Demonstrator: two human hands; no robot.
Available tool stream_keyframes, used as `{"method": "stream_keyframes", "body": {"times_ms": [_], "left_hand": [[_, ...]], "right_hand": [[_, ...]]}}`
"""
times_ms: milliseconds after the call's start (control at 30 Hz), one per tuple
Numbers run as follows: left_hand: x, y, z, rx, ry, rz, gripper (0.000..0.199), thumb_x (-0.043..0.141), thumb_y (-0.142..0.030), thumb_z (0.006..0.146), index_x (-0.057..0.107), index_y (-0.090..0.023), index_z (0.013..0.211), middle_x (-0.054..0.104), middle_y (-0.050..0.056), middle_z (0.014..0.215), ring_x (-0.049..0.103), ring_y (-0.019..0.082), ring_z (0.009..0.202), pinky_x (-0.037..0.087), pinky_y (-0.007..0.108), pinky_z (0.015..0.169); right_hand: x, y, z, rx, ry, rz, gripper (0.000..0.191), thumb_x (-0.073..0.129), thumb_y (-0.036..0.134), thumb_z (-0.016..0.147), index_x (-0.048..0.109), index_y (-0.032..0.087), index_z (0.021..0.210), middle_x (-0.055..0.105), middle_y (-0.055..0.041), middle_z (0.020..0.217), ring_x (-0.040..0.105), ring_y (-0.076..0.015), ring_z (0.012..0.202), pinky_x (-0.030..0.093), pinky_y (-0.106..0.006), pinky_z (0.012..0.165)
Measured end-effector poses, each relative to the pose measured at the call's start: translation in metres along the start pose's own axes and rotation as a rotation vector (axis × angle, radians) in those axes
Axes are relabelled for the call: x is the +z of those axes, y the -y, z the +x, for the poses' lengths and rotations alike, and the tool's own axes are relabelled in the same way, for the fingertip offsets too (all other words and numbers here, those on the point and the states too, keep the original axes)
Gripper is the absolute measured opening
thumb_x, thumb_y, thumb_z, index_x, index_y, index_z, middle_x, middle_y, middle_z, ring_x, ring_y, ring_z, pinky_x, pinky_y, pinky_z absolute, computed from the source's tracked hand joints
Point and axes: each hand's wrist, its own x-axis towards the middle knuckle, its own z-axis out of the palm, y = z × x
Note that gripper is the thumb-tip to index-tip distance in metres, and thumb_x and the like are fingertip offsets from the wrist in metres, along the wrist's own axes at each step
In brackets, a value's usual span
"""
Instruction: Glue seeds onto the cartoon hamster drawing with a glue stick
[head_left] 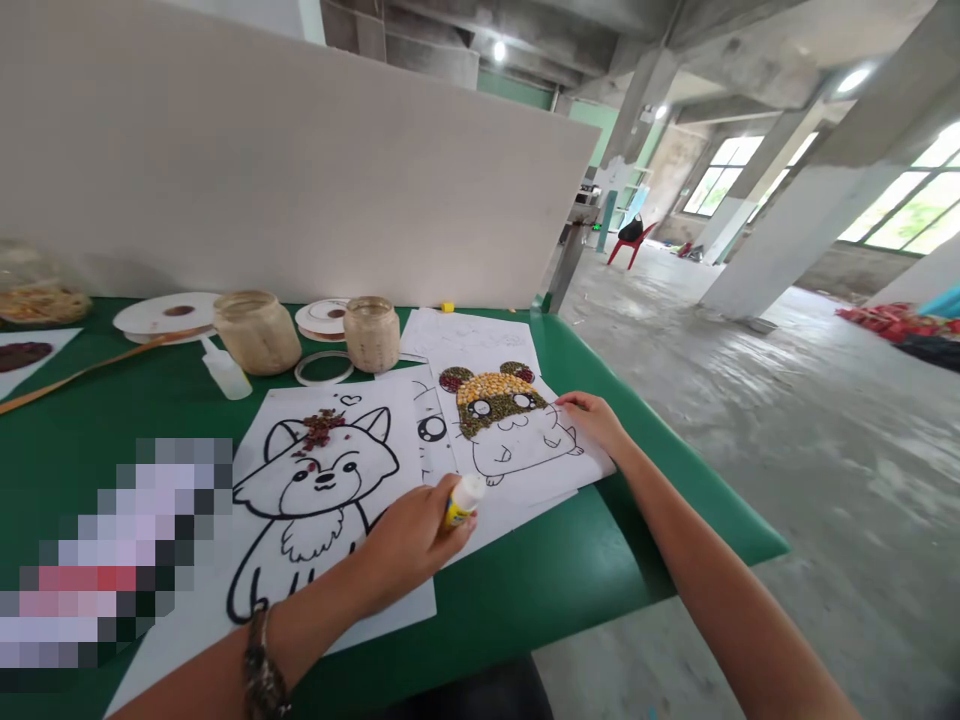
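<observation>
My left hand [426, 535] is wrapped round a yellow glue stick [461, 503], its white end pointing up. It is above the lower right of a fox-like drawing [322, 475], which has a small heap of dark reddish bits on its forehead. My right hand [592, 418] grips the right edge of a hamster drawing [525, 445] with its fingertips. Seeds or grains cover the hamster's ears and upper head in dark red, yellow and green; its lower body is bare outline. Another printed sheet with a large eye [432, 430] lies partly hidden between the two drawings.
Along the back of the green table [570, 555] stand two jars [257, 335], a white glue bottle [225, 370], ribbon spools [161, 316] and a white ring [324, 368]. A small yellow cap [448, 307] lies near the upright white board [315, 170]. Blurred pixels cover the left side.
</observation>
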Motion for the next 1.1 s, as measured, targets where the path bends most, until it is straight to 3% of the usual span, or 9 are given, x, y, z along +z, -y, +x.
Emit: {"method": "stream_keyframes", "body": {"times_ms": [267, 400, 500, 633, 667, 767, 833, 967, 1100], "left_hand": [[-0.001, -0.001, -0.002, 0.021, 0.095, -0.013, 0.023, 0.035, -0.034, 0.085, 0.048, -0.019, 0.095, 0.061, 0.005, 0.086, 0.055, 0.02, 0.077, 0.041, 0.031, 0.066], [0.001, 0.004, -0.003, 0.165, 0.097, 0.056, 0.02, 0.041, -0.027, 0.083, 0.045, -0.018, 0.101, 0.061, 0.007, 0.094, 0.055, 0.021, 0.082, 0.042, 0.032, 0.072], [0.003, 0.01, -0.003, 0.29, 0.1, 0.073, 0.019, 0.041, -0.026, 0.084, 0.045, -0.017, 0.101, 0.062, 0.008, 0.096, 0.055, 0.02, 0.081, 0.042, 0.031, 0.072], [0.003, 0.014, 0.0, 0.285, 0.095, 0.062, 0.019, 0.042, -0.027, 0.084, 0.045, -0.018, 0.1, 0.062, 0.008, 0.093, 0.055, 0.021, 0.078, 0.043, 0.031, 0.069], [0.003, 0.014, 0.001, 0.268, 0.093, 0.057, 0.019, 0.043, -0.027, 0.083, 0.045, -0.018, 0.1, 0.062, 0.007, 0.093, 0.056, 0.021, 0.078, 0.043, 0.031, 0.068], [0.002, 0.014, 0.002, 0.251, 0.08, 0.014, 0.018, 0.043, -0.026, 0.082, 0.045, -0.018, 0.099, 0.062, 0.006, 0.089, 0.056, 0.021, 0.077, 0.043, 0.031, 0.068], [0.002, 0.014, 0.001, 0.24, 0.066, -0.036, 0.016, 0.043, -0.024, 0.081, 0.045, -0.019, 0.096, 0.062, 0.005, 0.086, 0.056, 0.02, 0.075, 0.043, 0.03, 0.068], [0.002, 0.012, -0.001, 0.208, 0.098, -0.102, 0.013, 0.046, -0.024, 0.079, 0.044, -0.02, 0.091, 0.061, 0.002, 0.08, 0.055, 0.017, 0.07, 0.043, 0.028, 0.068], [0.001, 0.011, -0.001, 0.212, 0.161, -0.126, 0.015, 0.047, -0.025, 0.078, 0.043, -0.02, 0.091, 0.06, 0.001, 0.077, 0.054, 0.018, 0.069, 0.042, 0.029, 0.068]], "right_hand": [[-0.002, -0.005, -0.004, -0.021, 0.016, 0.03, 0.015, 0.051, 0.021, 0.06, 0.063, 0.018, 0.066, 0.065, -0.0004, 0.066, 0.055, -0.013, 0.06, 0.044, -0.026, 0.058], [-0.001, -0.006, 0.0, -0.021, -0.004, 0.037, 0.014, 0.053, 0.024, 0.058, 0.063, 0.017, 0.066, 0.065, -0.0019, 0.065, 0.056, -0.0139, 0.059, 0.045, -0.027, 0.057], [-0.004, -0.006, 0.004, -0.025, -0.084, 0.012, 0.013, 0.055, 0.025, 0.059, 0.062, 0.017, 0.066, 0.064, -0.0026, 0.065, 0.056, -0.015, 0.059, 0.046, -0.03, 0.059], [-0.003, 0.019, -0.006, -0.096, -0.279, -0.058, 0.013, 0.054, 0.027, 0.068, 0.062, 0.018, 0.074, 0.064, -0.004, 0.075, 0.058, -0.0156, 0.068, 0.046, -0.031, 0.067], [0.003, 0.031, -0.012, -0.214, -0.265, -0.096, 0.012, 0.056, 0.027, 0.07, 0.063, 0.018, 0.074, 0.065, -0.0036, 0.073, 0.058, -0.0148, 0.066, 0.047, -0.029, 0.066], [0.033, 0.067, -0.031, -0.552, 0.235, -0.231, 0.012, 0.056, 0.026, 0.076, 0.066, 0.019, 0.076, 0.067, -0.002, 0.073, 0.058, -0.0112, 0.059, 0.046, -0.023, 0.056], [0.06, 0.081, -0.04, -0.679, 0.429, -0.335, 0.014, 0.053, 0.022, 0.08, 0.066, 0.017, 0.079, 0.067, -0.0035, 0.076, 0.06, -0.0124, 0.066, 0.046, -0.023, 0.057], [0.096, 0.078, -0.047, -0.635, 0.488, -0.505, 0.013, 0.059, 0.021, 0.077, 0.065, 0.015, 0.086, 0.065, -0.0046, 0.078, 0.059, -0.0133, 0.064, 0.047, -0.025, 0.059], [0.102, 0.068, -0.053, -0.632, 0.429, -0.486, 0.011, 0.058, 0.019, 0.077, 0.066, 0.015, 0.084, 0.064, -0.006, 0.083, 0.059, -0.0158, 0.074, 0.047, -0.027, 0.065]]}}
